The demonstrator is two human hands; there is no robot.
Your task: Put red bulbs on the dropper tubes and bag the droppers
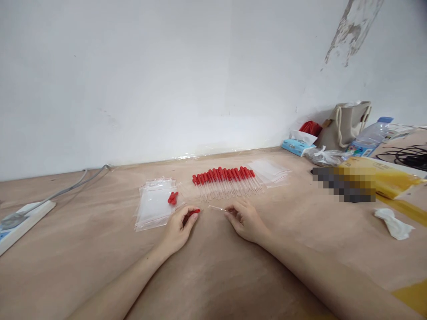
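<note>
On the counter point(100, 266), a row of droppers point(219, 174), red tops fitted to clear stems. The person's left hand point(176, 227) pinches a red bulb point(197, 211); right hand point(247, 222) grips a clear tube point(216, 208) by one end, the two parts apart. Loose bulbs point(172, 198) lie on the left bags point(154, 205), unfitted; other bags point(269, 170) beside the row. Most visible pieces look joined; no bag seen holding a dropper.
</note>
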